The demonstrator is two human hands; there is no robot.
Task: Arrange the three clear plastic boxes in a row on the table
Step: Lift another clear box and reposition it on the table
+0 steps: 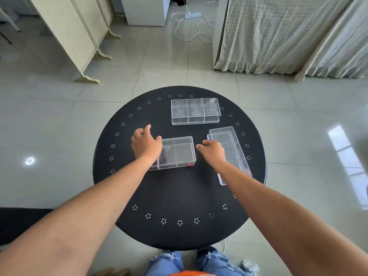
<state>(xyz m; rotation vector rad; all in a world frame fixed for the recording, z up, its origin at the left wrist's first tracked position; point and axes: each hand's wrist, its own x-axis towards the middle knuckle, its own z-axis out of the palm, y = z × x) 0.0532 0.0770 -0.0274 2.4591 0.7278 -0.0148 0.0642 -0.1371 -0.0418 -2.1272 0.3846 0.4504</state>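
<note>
Reaching in with both hands, you have your left hand (146,145) over the left end of the near box (175,152), fingers spread wide and gripping nothing, though a fingertip seems to touch its far edge. Your right hand (214,154) hovers between that box and the angled box (229,154) at 3 o'clock, fingers loosely curled, empty. The far box (196,110) sits square at 12 o'clock on the round black surface (179,192), apart from both.

The angled box lies close to the rim at 4 o'clock; I judge a careless sweep of your right forearm could nudge it off. Clear walls are slick, so a one-sided push may spin a box rather than slide it.

A folding screen (79,32) stands at 10 o'clock, a curtain (278,32) at 1 o'clock; neither obstructs you.
</note>
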